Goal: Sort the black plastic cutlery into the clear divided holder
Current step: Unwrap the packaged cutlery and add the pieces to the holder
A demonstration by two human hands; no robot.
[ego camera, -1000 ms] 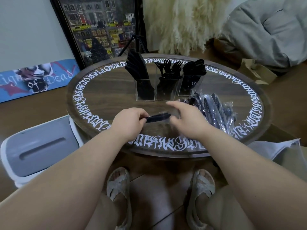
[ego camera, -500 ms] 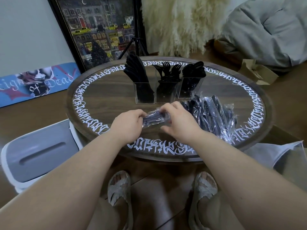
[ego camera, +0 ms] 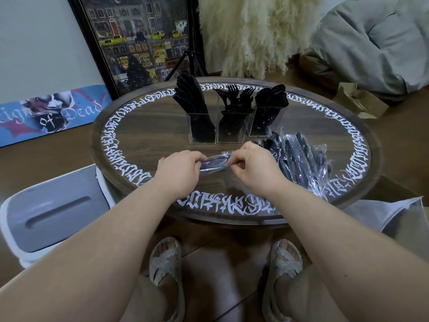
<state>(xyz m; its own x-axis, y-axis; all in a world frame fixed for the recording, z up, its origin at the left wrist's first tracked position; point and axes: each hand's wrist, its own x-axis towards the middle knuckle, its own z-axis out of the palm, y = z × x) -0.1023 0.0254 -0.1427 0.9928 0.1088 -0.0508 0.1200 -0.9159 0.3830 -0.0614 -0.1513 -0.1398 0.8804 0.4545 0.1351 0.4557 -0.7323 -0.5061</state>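
A clear divided holder (ego camera: 232,132) stands at the middle of the round table, with black knives (ego camera: 191,101) in its left cell, forks (ego camera: 235,98) in the middle cell and spoons (ego camera: 270,98) in the right one. In front of it, my left hand (ego camera: 180,170) and my right hand (ego camera: 257,168) both pinch one wrapped black cutlery piece (ego camera: 214,162) in clear plastic, held level just above the table. To the right lies a pile of wrapped black cutlery (ego camera: 299,159).
The round wooden table (ego camera: 144,133) carries white lettering along its rim. A grey-lidded white bin (ego camera: 51,210) stands at the lower left, a framed picture (ego camera: 139,38) and a tripod behind the table, a paper bag (ego camera: 359,103) at the far right. My sandalled feet show below.
My right hand has closed its fingers on the wrapped piece that my left hand was holding. The piece sits a little nearer the holder than before.
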